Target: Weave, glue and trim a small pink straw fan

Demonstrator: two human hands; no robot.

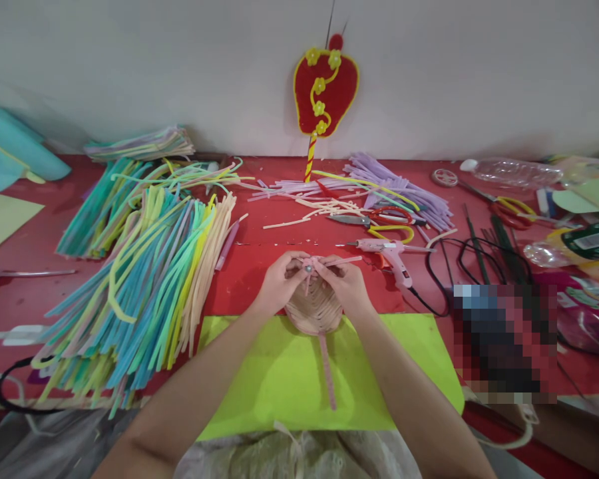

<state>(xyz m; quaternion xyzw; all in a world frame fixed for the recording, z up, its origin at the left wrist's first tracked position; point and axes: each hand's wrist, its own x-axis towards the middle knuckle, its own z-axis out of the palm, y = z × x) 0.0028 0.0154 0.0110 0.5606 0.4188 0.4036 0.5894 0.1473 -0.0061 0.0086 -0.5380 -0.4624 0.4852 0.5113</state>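
Observation:
In the head view, my left hand [281, 281] is closed in a pinch on the left side of a small pink pipe-cleaner flower [308, 262] with a shiny bead at its centre. From the other side, my right hand [348, 283] pinches the same flower, and a thin pale pink stick [348, 259] juts out past its fingers. Just beneath both hands is a beige fan-shaped piece [313, 307] built from rows of pipe cleaners. Its fuzzy pink handle [328, 372] points toward me over a lime-green sheet [259, 379]. My fingers hide the fan's upper edge.
Bundled coloured pipe cleaners [144, 293] cover the left side. Behind my right hand lie a pink glue gun [392, 256] with a black cord and scissors [352, 219]. A red fan decoration [324, 93] stands against the wall. Plastic bottles [516, 171] are at right.

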